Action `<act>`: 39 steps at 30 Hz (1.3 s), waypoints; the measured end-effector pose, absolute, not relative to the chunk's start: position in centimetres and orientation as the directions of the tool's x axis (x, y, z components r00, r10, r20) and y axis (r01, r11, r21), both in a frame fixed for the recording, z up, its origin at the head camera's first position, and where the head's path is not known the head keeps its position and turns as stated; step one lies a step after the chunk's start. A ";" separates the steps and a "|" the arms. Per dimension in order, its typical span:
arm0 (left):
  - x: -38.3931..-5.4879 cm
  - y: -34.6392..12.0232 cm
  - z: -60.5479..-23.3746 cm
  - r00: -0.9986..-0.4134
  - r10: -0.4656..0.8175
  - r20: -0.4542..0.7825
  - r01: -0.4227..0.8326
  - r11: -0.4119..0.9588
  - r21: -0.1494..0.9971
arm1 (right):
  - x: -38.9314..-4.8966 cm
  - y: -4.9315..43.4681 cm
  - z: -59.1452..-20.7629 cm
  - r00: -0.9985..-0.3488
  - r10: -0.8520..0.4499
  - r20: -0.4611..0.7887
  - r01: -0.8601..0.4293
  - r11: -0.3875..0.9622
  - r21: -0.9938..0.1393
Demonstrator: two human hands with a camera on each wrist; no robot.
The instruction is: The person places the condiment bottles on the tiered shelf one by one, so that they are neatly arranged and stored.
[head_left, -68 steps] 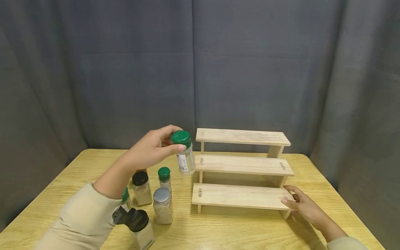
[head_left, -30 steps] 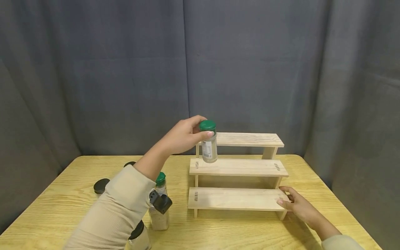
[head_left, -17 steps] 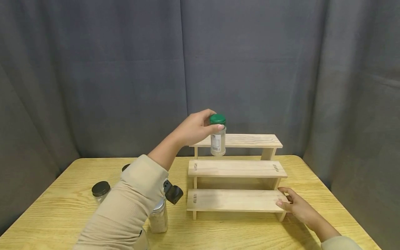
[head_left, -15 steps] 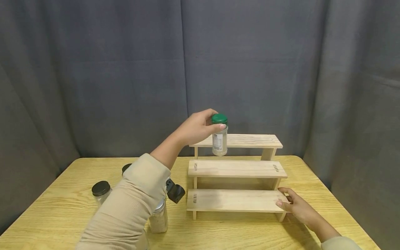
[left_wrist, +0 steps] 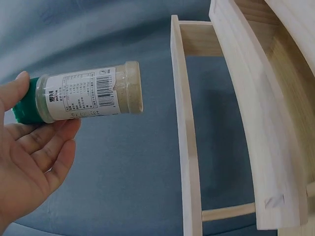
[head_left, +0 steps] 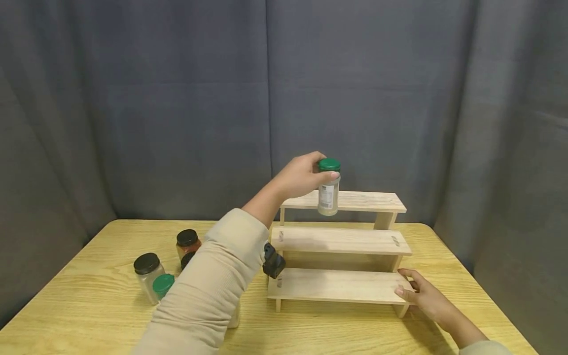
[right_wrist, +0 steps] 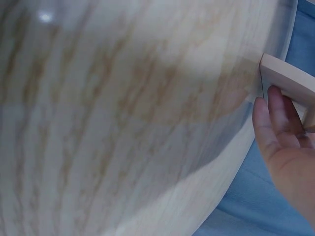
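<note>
My left hand pinches a spice jar by its green cap, thumb in front. The jar is upright in the head view, in front of the top step of a three-step wooden rack. In the left wrist view the spice jar shows a barcode label and pale powder, with a gap between its base and the wood. At the rack's right end, my right hand grips the lowest step, thumb on top. The right wrist view has the hand's fingers against the board's end.
Left of the rack stand a jar with a black lid, a jar with reddish contents and a green-capped jar. My left sleeve partly hides more jars. Grey curtains hang behind the wooden table.
My left hand has carried the green-capped spice jar rightward and up, from beside the rack to in front of its top step. The right hand keeps its grip on the lowest step.
</note>
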State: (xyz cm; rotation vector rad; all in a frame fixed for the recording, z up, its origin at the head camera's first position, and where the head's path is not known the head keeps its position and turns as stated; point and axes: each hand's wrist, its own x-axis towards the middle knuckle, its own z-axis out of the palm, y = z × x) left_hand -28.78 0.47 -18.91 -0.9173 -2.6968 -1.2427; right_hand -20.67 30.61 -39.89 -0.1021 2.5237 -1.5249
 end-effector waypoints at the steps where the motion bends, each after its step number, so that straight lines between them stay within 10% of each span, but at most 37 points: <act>1: -28.9 0.8 -19.0 -0.825 0.498 0.267 0.527 0.506 0.682 | -20.6 30.7 -39.9 -0.979 -0.160 -0.122 0.033 0.471 -0.882; 39: -32.9 9.2 -23.1 -0.878 0.255 0.405 0.470 0.300 0.830 | -20.5 32.0 -40.3 -0.972 -0.191 -0.138 0.029 0.484 -0.874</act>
